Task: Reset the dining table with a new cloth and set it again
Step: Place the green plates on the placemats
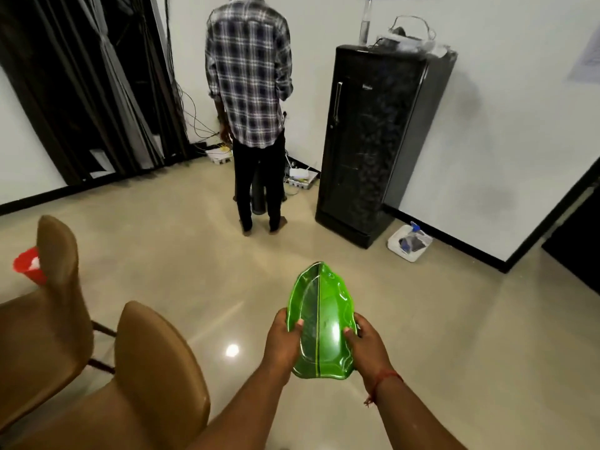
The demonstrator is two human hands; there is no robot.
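Green plate [319,323] held above floor [422,319] between both hands: left hand [283,341] fingers wrapped on left rim, right hand [367,347] fingers clasping right rim.

Glossy beige tiled floor [181,254], black fridge [373,141] standing on it by the wall, white tub [409,243] beside the fridge's foot, two tan chairs [107,368] at left, a person in a checked shirt [250,76] standing barefoot, white cable boxes [300,178] against the wall.

Black fridge [373,141] — tan chairs [156,368] nearby.
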